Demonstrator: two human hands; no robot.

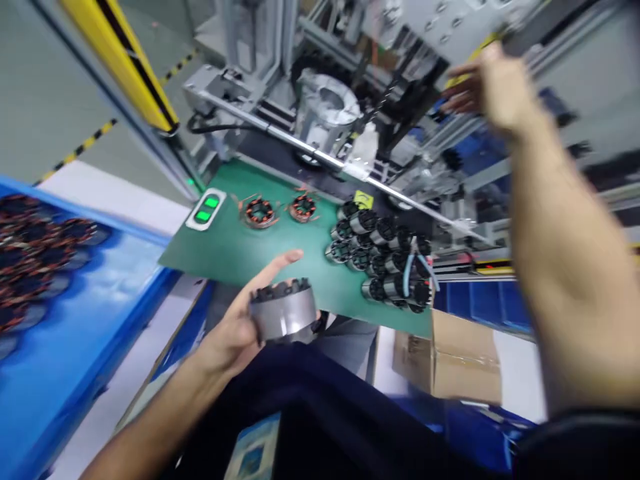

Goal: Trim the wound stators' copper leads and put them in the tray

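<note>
My left hand (235,333) is wrapped round a motor stator core (284,313), a smooth grey metal ring with black toothed plastic along its top edge. It is held above the near edge of the green work mat (220,243), with one finger stretched out past it. My right hand (493,87) is raised at the upper right beside the machine frame, its fingers apart and somewhat blurred, with nothing visible in them. Two stators wound with copper wire (259,212) lie on the mat. Several unwound stator cores (360,257) stand grouped at its right side.
A machine with a clear-wrapped round fixture (330,100) stands behind a metal rail (300,143). Blue-handled pliers (409,273) lie on the cores. A blue tray (100,293) holds several wound stators at left. A cardboard box (465,360) sits at lower right.
</note>
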